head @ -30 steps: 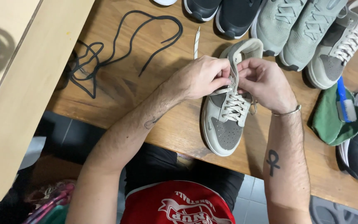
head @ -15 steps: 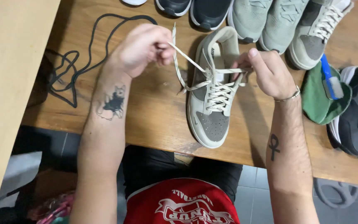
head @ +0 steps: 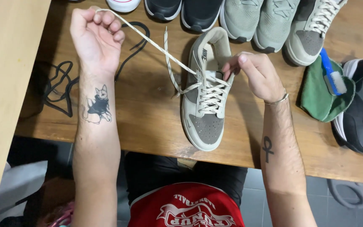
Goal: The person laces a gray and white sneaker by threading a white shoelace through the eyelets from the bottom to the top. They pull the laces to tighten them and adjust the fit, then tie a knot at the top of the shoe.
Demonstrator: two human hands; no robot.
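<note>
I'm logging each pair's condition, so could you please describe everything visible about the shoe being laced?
The shoe is a low grey-and-cream sneaker, suede-looking, lying sole-down on the wooden table, toe toward the person. Cream lace crosses most eyelets; the left hand pulls one end taut up-left, the right hand grips the collar.

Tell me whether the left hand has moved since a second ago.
Yes. The left hand has pulled away from the grey shoe, out to the left toward the black laces, drawing the cream lace taut.

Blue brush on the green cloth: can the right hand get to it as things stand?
Probably yes. The brush lies uncovered on the cloth, just beside the right hand, with bare table between; the hand would first have to let go of the shoe.
</note>
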